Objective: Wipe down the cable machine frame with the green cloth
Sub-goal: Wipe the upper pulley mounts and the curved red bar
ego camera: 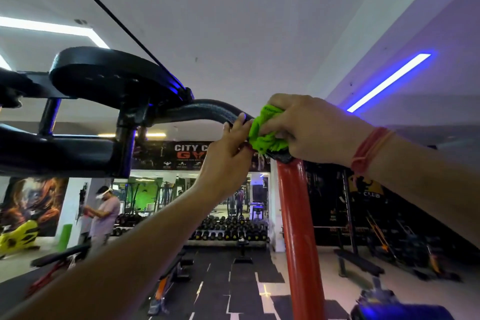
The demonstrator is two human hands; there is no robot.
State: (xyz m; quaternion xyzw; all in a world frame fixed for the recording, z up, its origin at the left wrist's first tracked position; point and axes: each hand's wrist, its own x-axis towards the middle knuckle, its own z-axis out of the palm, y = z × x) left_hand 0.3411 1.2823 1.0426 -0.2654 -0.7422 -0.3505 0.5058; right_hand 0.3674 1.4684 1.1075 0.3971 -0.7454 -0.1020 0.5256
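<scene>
The green cloth (265, 135) is bunched in the right hand (309, 130) against the black bar (207, 109); the bar is steadied by the left hand's (228, 156) fingertips.

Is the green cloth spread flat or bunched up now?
Bunched up. The green cloth is a crumpled wad in the right hand, pressed on the black bar.

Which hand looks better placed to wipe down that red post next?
The right hand: it already grips the green cloth just above the red post. The left hand only touches the black bar.
</scene>
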